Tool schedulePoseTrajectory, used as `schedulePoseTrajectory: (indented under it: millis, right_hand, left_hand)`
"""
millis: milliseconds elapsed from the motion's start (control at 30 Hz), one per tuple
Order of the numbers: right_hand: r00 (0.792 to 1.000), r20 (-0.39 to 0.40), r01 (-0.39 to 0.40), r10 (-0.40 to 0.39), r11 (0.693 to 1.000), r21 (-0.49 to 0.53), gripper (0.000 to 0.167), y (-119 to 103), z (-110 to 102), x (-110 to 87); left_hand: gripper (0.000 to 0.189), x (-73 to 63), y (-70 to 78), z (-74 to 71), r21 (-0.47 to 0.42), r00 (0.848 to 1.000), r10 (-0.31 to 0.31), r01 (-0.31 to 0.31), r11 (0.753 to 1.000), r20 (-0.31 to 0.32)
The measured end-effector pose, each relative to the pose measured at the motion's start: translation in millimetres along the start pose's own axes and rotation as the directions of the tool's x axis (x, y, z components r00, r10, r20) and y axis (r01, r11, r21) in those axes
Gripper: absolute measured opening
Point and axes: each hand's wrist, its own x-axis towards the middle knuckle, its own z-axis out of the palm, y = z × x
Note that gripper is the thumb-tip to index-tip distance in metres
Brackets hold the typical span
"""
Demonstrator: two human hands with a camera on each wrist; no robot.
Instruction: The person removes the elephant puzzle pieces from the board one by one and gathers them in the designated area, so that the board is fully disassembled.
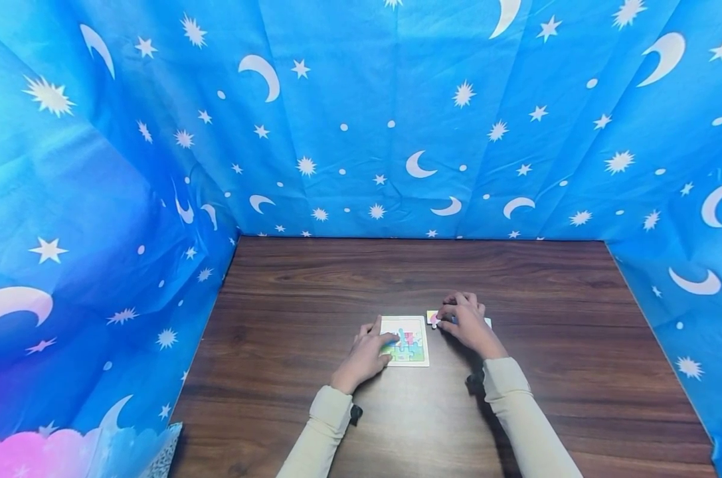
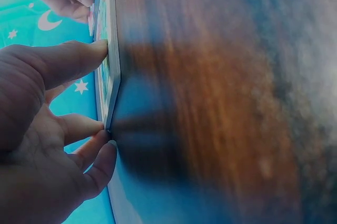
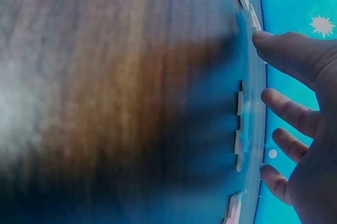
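A small square jigsaw puzzle (image 1: 417,352) in a pale tray lies on the table, with colourful pieces fitted in its lower part and a paler, bare upper part. My left hand (image 1: 366,355) rests along the tray's left side. In the left wrist view its thumb (image 2: 79,58) presses on the tray's near edge, while other fingertips touch the corner. Just beyond the tray's upper right corner, my right hand (image 1: 465,325) pinches a yellow and pink puzzle piece (image 1: 432,317) between thumb and index finger. Its other fingers are spread over the table.
Several loose puzzle pieces (image 3: 238,142) lie on the table under and beside the right hand, partly hidden by it in the head view. The brown wooden table (image 1: 313,279) is bordered at the back and sides by a blue cloth (image 1: 361,153) with moons and stars.
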Motion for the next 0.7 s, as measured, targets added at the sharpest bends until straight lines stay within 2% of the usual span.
schedulePoseTrajectory:
  millis: [500,700]
  right_hand:
    - [1.0,-0.006,-0.016,0.016,1.0,-0.02,0.013,-6,9,-1.6]
    - [1.0,0.021,0.005,-0.005,1.0,0.003,0.015,-13,13,-2.6]
  left_hand:
    - [0.041,-2.8,1.4,-0.9,-0.013,1.0,-0.002,0.002,1.0,0.007]
    - [0.039,-2.1,0.5,-2.7,0.018,1.0,0.027,-0.027,0.999,-0.004]
